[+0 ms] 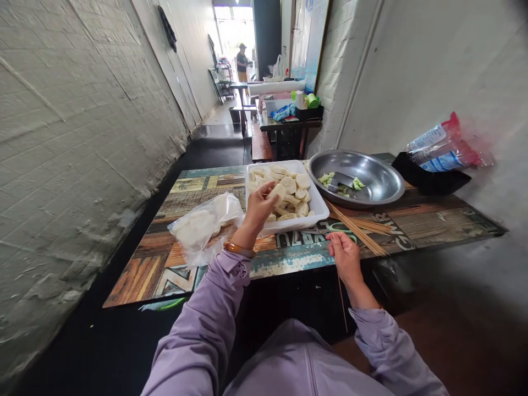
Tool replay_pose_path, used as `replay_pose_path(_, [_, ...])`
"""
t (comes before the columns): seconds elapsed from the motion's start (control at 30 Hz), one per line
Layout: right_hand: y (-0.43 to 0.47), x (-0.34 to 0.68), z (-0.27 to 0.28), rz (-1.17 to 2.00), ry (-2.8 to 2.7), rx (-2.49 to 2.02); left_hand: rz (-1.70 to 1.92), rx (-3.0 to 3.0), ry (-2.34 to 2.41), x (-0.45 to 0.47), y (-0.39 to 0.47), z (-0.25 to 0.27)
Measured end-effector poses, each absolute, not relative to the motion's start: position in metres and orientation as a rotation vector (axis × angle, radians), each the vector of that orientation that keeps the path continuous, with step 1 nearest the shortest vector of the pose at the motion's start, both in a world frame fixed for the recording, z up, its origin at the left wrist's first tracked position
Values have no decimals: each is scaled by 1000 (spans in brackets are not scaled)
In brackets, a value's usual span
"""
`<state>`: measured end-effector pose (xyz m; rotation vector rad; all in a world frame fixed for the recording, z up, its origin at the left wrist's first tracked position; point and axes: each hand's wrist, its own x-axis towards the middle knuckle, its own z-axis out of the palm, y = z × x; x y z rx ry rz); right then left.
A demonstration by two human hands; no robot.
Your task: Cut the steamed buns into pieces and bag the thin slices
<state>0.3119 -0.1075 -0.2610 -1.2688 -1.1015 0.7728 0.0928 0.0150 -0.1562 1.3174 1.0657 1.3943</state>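
My left hand (256, 212) reaches over the near rim of a white tray (319, 206) and pinches one pale slice (277, 191) from the heap of slices (293, 195) inside. My right hand (344, 256) rests at the table's front edge, shut on a thin bamboo skewer (341, 300) that points down toward my lap. A loose bundle of skewers (358, 231) lies on the table just beyond the right hand.
A clear plastic bag (204, 225) with white pieces lies left of the tray. A steel bowl (373, 190) holding green scraps sits at right, with packaged bags (443, 148) behind it. Walls close in on both sides. A person (242, 61) stands far down the corridor.
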Motion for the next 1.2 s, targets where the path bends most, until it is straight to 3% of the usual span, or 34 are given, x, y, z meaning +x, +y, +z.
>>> replay_pose_path(0.33, [-154, 260, -226, 1382, -1008, -1073, 1316, 922, 858, 90, 11, -154])
replay_pose_path(0.57, [-176, 237, -222, 1570, -1082, -1092, 1257, 919, 862, 86, 18, -145])
replay_pose_path(0.87, [-114, 247, -192, 1073, -1204, -1167, 1225, 741, 825, 78, 15, -147])
replay_pose_path(1.2, [-59, 223, -175, 386, -1773, -1181, 1222, 667, 844, 78, 15, -150])
